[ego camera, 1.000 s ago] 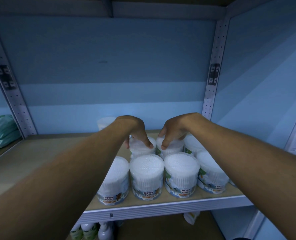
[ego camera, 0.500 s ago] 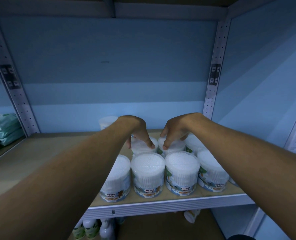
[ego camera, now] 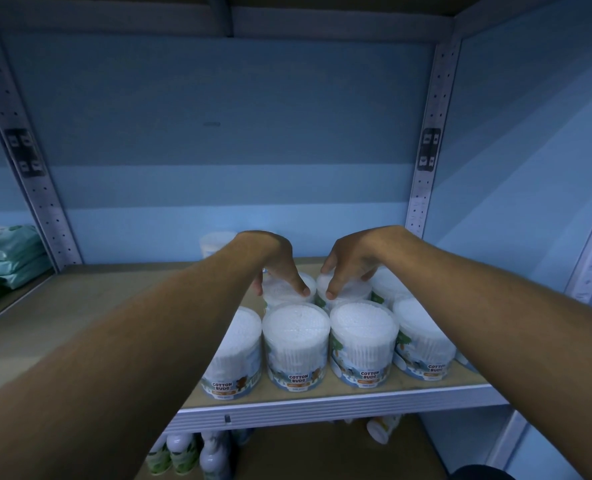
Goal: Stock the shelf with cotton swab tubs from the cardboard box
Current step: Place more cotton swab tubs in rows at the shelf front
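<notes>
The left forearm (ego camera: 121, 344) hides much of the leftmost front tub (ego camera: 234, 362); a rear tub (ego camera: 215, 242) barely shows.

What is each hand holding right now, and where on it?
The left hand grips the lid rim of a second-row tub; the right hand grips the lid rim of the neighbouring tub.

Two bare forearms come in from the bottom corners, one on each side. No sleeve, cuff, watch, band or glove shows anywhere along them; both are uncovered from the edge of the view to the wrist. The person's bare left hand (ego camera: 274, 263) and bare right hand (ego camera: 351, 261) carry no rings that can be made out. Nails are short, with a thumbnail showing on each hand. The light is dim and bluish, so finer detail is lost.
</notes>
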Tool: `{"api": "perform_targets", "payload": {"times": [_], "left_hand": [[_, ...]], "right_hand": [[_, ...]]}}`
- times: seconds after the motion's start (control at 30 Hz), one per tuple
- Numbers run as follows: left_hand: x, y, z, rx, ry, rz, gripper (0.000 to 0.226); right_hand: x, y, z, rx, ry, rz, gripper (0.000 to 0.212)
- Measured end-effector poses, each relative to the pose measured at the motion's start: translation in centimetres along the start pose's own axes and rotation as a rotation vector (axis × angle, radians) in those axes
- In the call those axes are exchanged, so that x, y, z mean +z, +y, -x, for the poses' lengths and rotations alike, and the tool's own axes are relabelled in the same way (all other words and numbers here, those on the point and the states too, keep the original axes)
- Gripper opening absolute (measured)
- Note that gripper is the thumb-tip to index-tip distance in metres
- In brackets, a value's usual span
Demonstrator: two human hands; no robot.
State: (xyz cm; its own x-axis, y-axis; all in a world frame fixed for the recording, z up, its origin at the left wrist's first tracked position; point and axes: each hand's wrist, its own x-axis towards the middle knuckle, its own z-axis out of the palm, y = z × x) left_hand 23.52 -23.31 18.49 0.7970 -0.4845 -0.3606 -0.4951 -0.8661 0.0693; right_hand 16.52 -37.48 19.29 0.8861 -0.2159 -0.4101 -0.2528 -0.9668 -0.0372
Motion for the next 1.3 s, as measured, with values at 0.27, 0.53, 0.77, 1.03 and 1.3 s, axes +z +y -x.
{"api": "perform_targets", "payload": {"times": [0.27, 0.53, 0.77, 1.03, 1.3], "left_hand": [[-0.6, -1.2, 0.0, -0.004, 0.032, 0.027, 0.081], [-2.0, -6.2, 0.5, -0.017, 0.174, -0.113, 0.066], [-1.9, -10.9, -1.6, -0.041, 0.296, -0.106, 0.067], [-2.1, -15.1, -6.4, -0.071, 0.313, -0.036, 0.085], [-2.6, -17.0, -11.1, -0.061, 0.320, -0.039, 0.088]], "right_hand": [[-0.9, 0.1, -0.5, -0.010, 0.071, -0.112, 0.064], [-1.8, -2.9, -1.7, -0.065, 0.183, -0.008, 0.059], [-1.8, -5.2, -5.7, -0.103, 0.251, 0.006, 0.063], [-1.4, -7.6, -11.5, -0.083, 0.294, -0.021, 0.080], [-2.2, -10.1, -16.4, -0.038, 0.326, -0.040, 0.081]]}}
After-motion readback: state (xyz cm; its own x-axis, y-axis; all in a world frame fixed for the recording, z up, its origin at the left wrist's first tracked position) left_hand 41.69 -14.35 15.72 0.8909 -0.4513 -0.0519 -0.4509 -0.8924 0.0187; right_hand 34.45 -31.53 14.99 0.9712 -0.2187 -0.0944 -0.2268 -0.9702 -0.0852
